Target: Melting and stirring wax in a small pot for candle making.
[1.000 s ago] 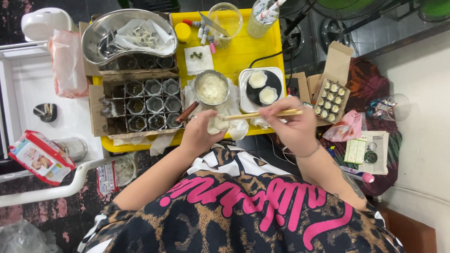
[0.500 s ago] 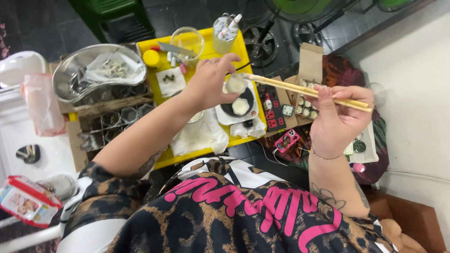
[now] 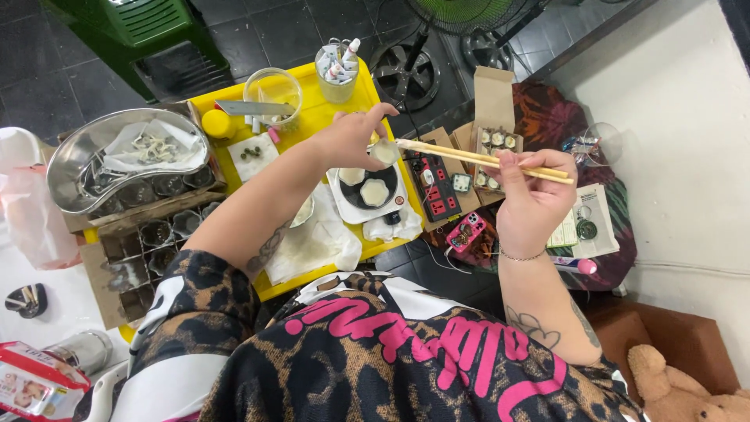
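Red-white packet (image 3: 35,384), bottom-left corner

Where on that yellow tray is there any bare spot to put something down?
Bare yellow tray shows between the clear cup and the small hotplate, under the left hand. The front is covered by white cloth; the left is crowded with boxed jars.

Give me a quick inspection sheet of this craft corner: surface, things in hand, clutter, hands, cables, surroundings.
Surface: yellow tray, crowded.
Job's things: small round cup; chopsticks; black hotplate bearing two pale discs.
Clutter: steel basin, cardboard grid of cups, white cloth.
Hands: left hand has a grip on the cup; right hand on the chopsticks.
Cables: power strip, plugs in.
Surroundings: fan, green stool.
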